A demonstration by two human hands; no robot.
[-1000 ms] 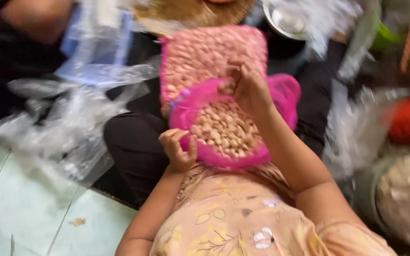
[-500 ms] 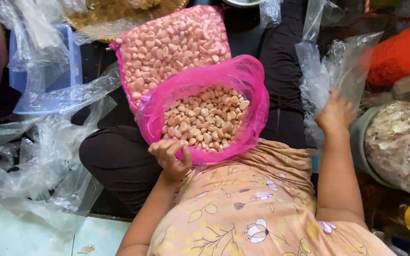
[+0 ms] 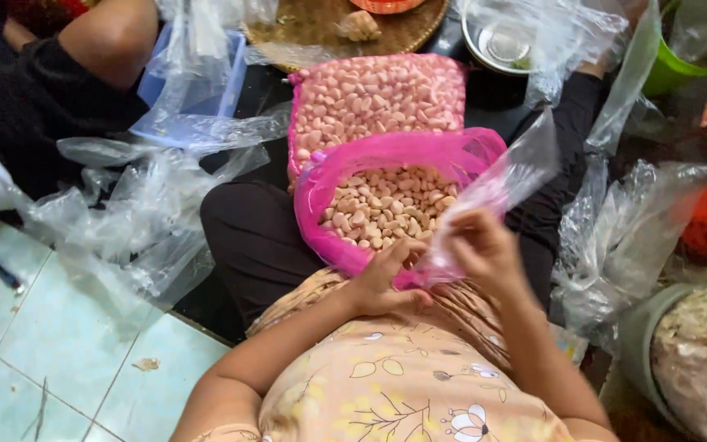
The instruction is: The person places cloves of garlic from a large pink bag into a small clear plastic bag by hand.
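On the lap, over black trousers: open pink mesh bag [image 3: 333, 184] full of pale peeled garlic cloves [image 3: 386, 209]. Left hand [image 3: 386, 278] curled at the bag's near rim, fingers closed, touching the pink mesh and the lower end of a small clear plastic bag [image 3: 501, 180]. Right hand [image 3: 484, 250] just beside it, fingers pinched together on that same clear bag, which rises slanting up and right across the pink rim. Beyond the pink bag, touching its far edge: larger sack of pinkish cloves [image 3: 378, 98]. Farther back: woven tray [image 3: 321, 24] and metal bowl [image 3: 501, 45] under plastic. To the left: heap of crumpled clear bags [image 3: 149, 205] over a blue tub [image 3: 231, 78], another person's bare arm [image 3: 108, 37] above, pale floor tiles [image 3: 51, 352] below. To the right: more clear plastic [image 3: 623, 237], green bucket [image 3: 673, 74], basin of papery skins [image 3: 701, 352].
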